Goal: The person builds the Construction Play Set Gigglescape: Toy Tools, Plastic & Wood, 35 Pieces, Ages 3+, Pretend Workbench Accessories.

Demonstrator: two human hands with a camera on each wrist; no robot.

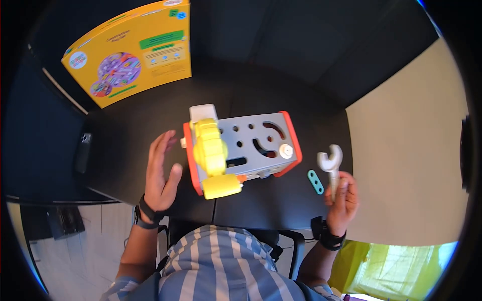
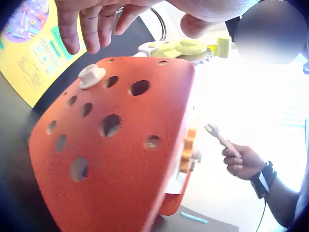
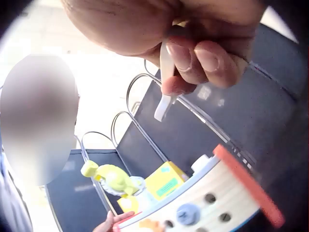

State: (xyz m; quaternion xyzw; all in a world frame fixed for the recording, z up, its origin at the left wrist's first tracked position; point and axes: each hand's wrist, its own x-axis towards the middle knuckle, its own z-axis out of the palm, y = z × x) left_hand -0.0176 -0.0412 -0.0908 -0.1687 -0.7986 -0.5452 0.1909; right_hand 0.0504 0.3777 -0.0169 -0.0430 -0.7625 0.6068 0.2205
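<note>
A toy workbench with a grey perforated top (image 1: 256,135) and red end panels (image 2: 120,145) stands on the black table. Across its left end lies a yellow toy piece (image 1: 211,150) with a block-shaped end (image 1: 222,186) over the near edge. My left hand (image 1: 161,175) is beside the left end panel, fingers extended, holding nothing. Off the right end, my right hand (image 1: 343,203) grips a whitish toy wrench (image 1: 331,163) by its handle, jaws pointing away from me. A white bolt head (image 1: 286,151) sits at the top's right end.
A teal strip with holes (image 1: 315,182) lies on the table (image 1: 271,205) between the workbench and my right hand. The yellow box (image 1: 145,55) stands at the back left. A dark phone-like object (image 1: 84,150) is at the table's left side.
</note>
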